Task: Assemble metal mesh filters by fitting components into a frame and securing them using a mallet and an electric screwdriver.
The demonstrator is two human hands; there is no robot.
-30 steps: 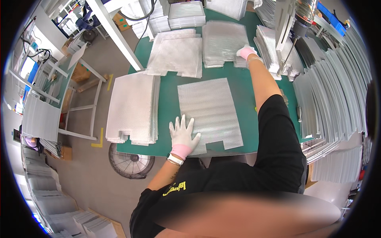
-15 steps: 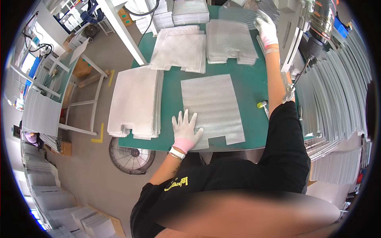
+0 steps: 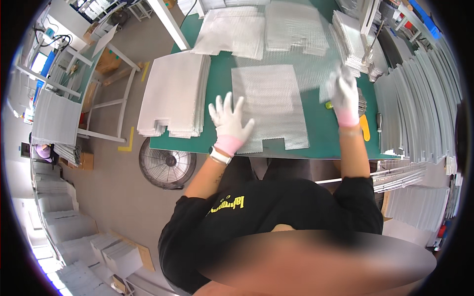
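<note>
A grey metal mesh sheet (image 3: 271,108) with a notch in its near edge lies flat on the green table (image 3: 326,143). My left hand (image 3: 231,121), in a white glove with a pink cuff, is at its left edge with fingers spread; whether it presses on the sheet is unclear. Over the table's right side my right hand (image 3: 344,98), gloved alike and smeared by motion, grips the right end of a second mesh sheet (image 3: 311,74). That sheet is a see-through blur stretching left above the flat one.
A tall stack of notched mesh sheets (image 3: 173,93) stands left, with two more stacks behind, one of white sheets (image 3: 232,29) and one of grey (image 3: 296,29). At right are a yellow-handled tool (image 3: 365,127) and a screwdriver (image 3: 379,122). A floor fan (image 3: 168,163) stands below.
My right hand has come back from the far right toward me, bringing a mesh sheet. My left hand stays by the flat sheet's left edge. The whole view has shifted.
</note>
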